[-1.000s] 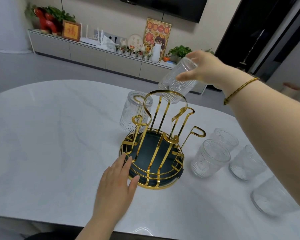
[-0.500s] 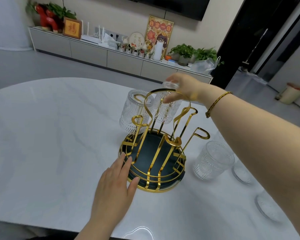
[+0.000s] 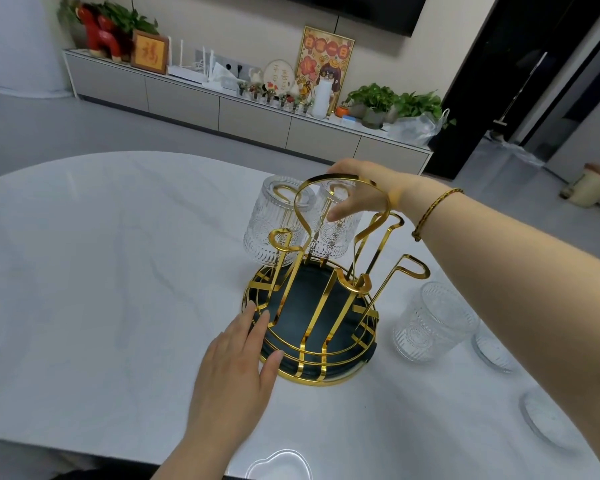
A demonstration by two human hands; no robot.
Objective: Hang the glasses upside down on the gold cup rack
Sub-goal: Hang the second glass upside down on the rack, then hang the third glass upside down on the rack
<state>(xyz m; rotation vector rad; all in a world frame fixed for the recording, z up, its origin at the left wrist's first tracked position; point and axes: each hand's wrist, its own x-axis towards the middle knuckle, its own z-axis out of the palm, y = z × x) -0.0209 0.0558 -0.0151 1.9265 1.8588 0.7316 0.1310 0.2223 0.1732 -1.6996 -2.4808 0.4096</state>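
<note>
The gold cup rack (image 3: 312,327) with a dark green base tray stands in the middle of the white table. One ribbed glass (image 3: 274,230) hangs upside down on a far-left prong. Beside it a second glass (image 3: 333,233) sits upside down over a far prong, with my right hand (image 3: 357,192) gripping its upturned base. My left hand (image 3: 236,362) lies flat on the table, fingers spread, fingertips touching the rack's near-left rim. The near and right prongs are bare.
Three upright glasses stand right of the rack: one (image 3: 430,323) close to it, another (image 3: 492,348) behind it, a third (image 3: 548,420) near the table's right edge, partly behind my forearm. A clear heart-shaped dish (image 3: 278,462) sits at the near edge.
My right hand has brought the glass down from above the rack and lowered it over a far prong beside the first glass. My left hand has stayed against the rack's rim.
</note>
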